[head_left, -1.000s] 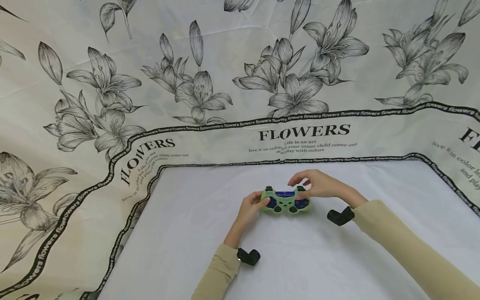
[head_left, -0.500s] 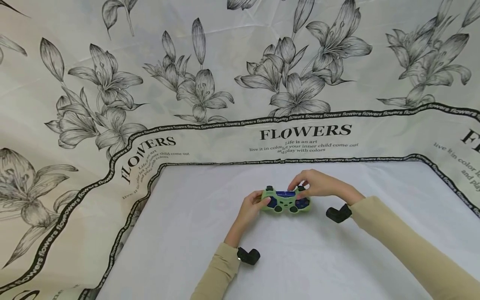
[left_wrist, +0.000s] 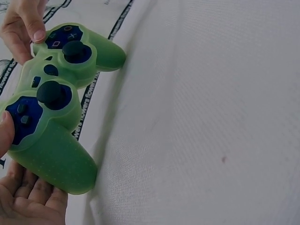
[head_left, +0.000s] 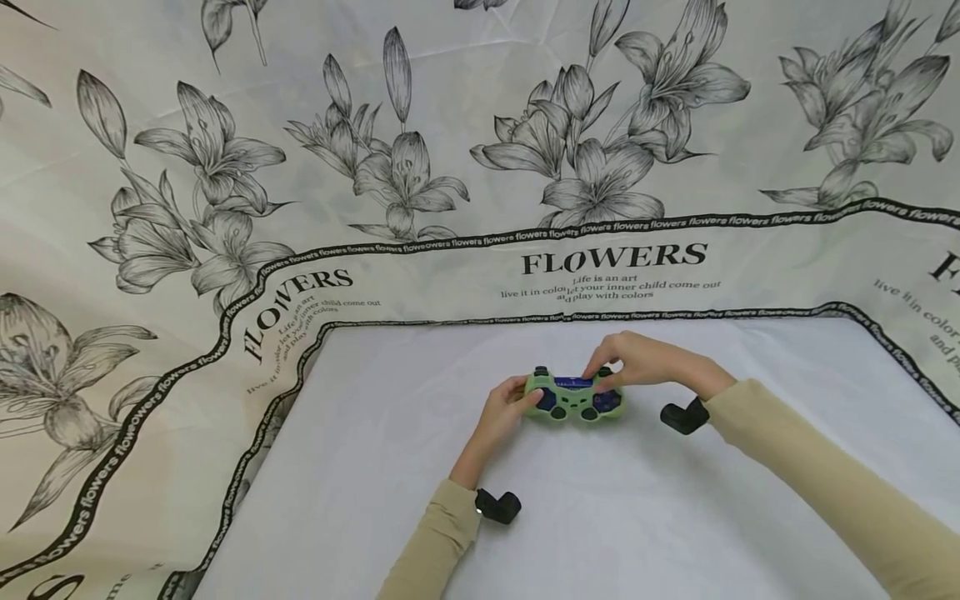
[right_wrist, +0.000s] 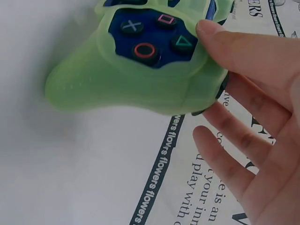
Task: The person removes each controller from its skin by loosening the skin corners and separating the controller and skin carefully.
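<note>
A blue game controller point(head_left: 576, 402) in a translucent light-green silicone cover point(right_wrist: 140, 89) is at the far middle of the white table, face up. My left hand point(head_left: 497, 421) grips its left side; the thumb point(left_wrist: 4, 133) lies by the directional buttons and the other fingers are under the left handle. At the top right edge, my right hand point(head_left: 648, 364) pinches the controller, its thumb point(right_wrist: 220, 40) on the cover's rim beside the triangle and square buttons. The index fingertip reaches the top edge near the middle; two other right fingers are spread below, apart from the cover.
White cloth point(head_left: 420, 467) covers the table. A hanging with drawn lilies and the word FLOWERS point(head_left: 613, 258) rises behind and at the left, with a black lettered border. Black wrist cameras point(head_left: 498, 506) sit at both cuffs.
My right index finger, raised off the controller a second ago, has come down onto its top edge. The left hand keeps its grip. The head view has shifted slightly.
</note>
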`<state>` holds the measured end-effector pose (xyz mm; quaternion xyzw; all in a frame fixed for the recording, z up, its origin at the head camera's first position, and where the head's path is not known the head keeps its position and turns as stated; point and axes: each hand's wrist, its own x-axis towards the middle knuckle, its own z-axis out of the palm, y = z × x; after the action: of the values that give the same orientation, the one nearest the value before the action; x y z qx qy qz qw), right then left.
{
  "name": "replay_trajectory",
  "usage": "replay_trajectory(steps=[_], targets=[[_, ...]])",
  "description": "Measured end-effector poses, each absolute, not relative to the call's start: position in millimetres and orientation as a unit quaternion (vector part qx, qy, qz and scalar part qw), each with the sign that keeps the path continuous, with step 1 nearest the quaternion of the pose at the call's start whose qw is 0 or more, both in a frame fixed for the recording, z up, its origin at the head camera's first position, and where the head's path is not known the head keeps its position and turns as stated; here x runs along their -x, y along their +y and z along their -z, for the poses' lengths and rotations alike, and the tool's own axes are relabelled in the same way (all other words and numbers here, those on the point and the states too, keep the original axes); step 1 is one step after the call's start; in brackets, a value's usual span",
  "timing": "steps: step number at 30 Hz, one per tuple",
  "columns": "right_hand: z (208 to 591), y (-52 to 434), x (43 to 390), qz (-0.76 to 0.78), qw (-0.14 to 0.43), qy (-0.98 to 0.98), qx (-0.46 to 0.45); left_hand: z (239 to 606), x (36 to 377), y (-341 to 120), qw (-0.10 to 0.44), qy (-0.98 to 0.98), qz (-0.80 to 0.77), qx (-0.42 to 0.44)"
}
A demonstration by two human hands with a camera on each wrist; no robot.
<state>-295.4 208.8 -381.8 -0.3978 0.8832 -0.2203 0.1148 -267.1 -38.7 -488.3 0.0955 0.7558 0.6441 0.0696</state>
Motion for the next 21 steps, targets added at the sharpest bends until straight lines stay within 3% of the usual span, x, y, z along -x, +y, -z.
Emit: replay_trajectory(steps=[10,21], targets=[[383.3,211.0,300.7,0.188,0.099,0.885,0.414,489.7,269.3,-39.2,0.068,0.762,-0.636,-0.097],[380.0,205.9,296.2,0.139,0.045,0.89,0.431,491.4,271.5,-37.8,0.07,0.753,-0.649,-0.087]])
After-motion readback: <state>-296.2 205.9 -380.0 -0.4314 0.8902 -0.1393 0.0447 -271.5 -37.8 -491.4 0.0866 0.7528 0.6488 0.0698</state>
